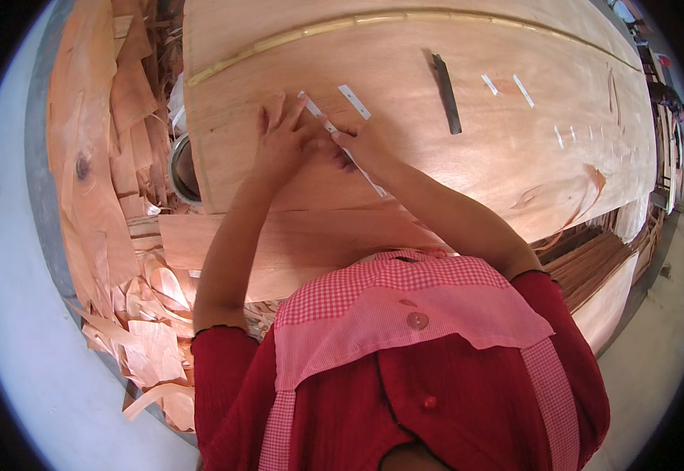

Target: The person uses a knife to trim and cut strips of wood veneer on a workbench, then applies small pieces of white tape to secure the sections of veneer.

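Note:
A long white perforated tape strip (365, 174) lies slantwise across a broad sheet of wood veneer (279, 71). My right hand (367, 146) pinches the strip near its middle, thumb and forefinger together against the sheet. On the strip's left, my left hand (282, 147) rests on the veneer with its fingers spread, some pointing toward the strip's far end. A shorter white tape piece (353, 102) sits just beyond my right hand. Further right lies a dark, narrow blade-like tool (446, 94).
A thin bamboo pole (342, 23) crosses the sheet's far side. More white tape bits (523, 91) dot its right part. Veneer scraps (153, 345) pile up at the left, beside a round ring-shaped thing (184, 169). Stacked brown strips (585, 263) show at the right.

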A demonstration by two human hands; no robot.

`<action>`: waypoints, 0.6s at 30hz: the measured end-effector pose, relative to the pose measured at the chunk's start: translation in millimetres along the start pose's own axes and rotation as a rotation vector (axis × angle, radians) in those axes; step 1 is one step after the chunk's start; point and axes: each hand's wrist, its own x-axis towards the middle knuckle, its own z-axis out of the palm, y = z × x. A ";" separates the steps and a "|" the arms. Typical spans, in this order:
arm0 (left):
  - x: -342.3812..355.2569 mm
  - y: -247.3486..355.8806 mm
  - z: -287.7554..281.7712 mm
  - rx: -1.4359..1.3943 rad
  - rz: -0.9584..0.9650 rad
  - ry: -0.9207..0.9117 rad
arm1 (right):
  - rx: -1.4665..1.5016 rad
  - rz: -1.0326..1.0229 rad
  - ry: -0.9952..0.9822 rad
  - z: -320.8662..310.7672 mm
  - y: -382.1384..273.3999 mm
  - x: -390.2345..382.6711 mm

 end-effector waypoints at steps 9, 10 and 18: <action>0.0 -22.6 -13.1 -0.484 -0.071 -0.017 | -0.945 -0.067 -0.087 -110.8 -27.4 -44.1; -9.2 -28.8 -16.2 -0.769 -0.223 0.081 | -1.047 0.131 -0.044 -125.5 -26.9 -52.8; -131.2 -5.8 -36.6 -0.190 -0.157 0.123 | -1.524 -0.230 0.744 -149.0 -11.2 -51.7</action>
